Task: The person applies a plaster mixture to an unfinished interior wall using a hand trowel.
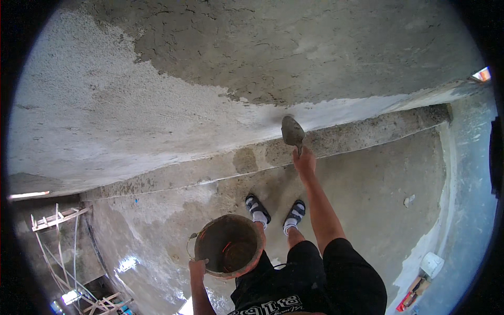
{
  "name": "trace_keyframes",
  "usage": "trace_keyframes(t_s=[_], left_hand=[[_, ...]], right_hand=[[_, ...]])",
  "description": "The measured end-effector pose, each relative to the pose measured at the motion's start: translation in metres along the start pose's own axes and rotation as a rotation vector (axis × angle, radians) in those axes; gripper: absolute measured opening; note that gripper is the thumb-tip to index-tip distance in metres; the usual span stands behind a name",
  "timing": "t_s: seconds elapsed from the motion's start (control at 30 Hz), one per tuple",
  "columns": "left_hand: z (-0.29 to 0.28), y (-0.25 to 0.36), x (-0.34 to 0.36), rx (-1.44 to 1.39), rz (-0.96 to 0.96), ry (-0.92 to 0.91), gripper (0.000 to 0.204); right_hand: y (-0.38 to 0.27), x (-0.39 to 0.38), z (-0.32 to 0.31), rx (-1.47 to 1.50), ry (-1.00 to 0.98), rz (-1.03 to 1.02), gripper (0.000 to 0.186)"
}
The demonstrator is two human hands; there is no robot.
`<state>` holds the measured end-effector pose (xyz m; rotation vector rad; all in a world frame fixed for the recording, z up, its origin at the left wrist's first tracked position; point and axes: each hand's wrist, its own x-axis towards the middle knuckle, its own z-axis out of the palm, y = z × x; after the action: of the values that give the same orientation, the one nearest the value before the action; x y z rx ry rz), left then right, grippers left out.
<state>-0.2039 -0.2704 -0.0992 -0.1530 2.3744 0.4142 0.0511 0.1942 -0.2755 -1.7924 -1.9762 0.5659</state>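
My right hand (pixel 304 161) is closed round the handle of a mortar-smeared trowel (pixel 292 131), its blade up against the lower part of the wall. Grey, wet-looking mortar (pixel 315 50) covers the upper wall and ends in a ragged edge above the blade. With my left hand (pixel 198 268) I grip the rim of a round bucket (pixel 260 247), tilted so its inside shows. Mortar residue coats the bucket's inner wall, with orange streaks showing through. Its wire handle (pixel 190 247) hangs at the left side.
A concrete ledge (pixel 362 131) runs along the wall's foot. My sandalled feet (pixel 295 212) stand on the damp-patched floor (pixel 367 189). At far left stands a wooden pole frame (pixel 60 223). Lower right, a white container (pixel 431 264) lies near a red item (pixel 404 303).
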Motion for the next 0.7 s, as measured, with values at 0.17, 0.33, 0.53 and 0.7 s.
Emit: trace_keyframes(t_s=[0.17,0.33,0.53,0.7], left_hand=[[-0.001,0.001,0.005,0.072,-0.022,-0.011,0.030],[-0.001,0.019,0.000,0.045,-0.077,-0.062,0.032],[-0.003,0.025,0.011,0.147,0.077,-0.094,0.027],[-0.003,0.016,0.021,0.145,0.039,-0.056,0.030]], right_hand=[[-0.040,0.028,-0.027,0.218,0.205,-0.228,0.029],[-0.098,0.057,-0.061,0.230,0.162,-0.371,0.033],[-0.118,0.033,-0.041,0.076,-0.172,-0.354,0.037],[-0.089,0.007,-0.023,-0.083,-0.260,-0.408,0.035]])
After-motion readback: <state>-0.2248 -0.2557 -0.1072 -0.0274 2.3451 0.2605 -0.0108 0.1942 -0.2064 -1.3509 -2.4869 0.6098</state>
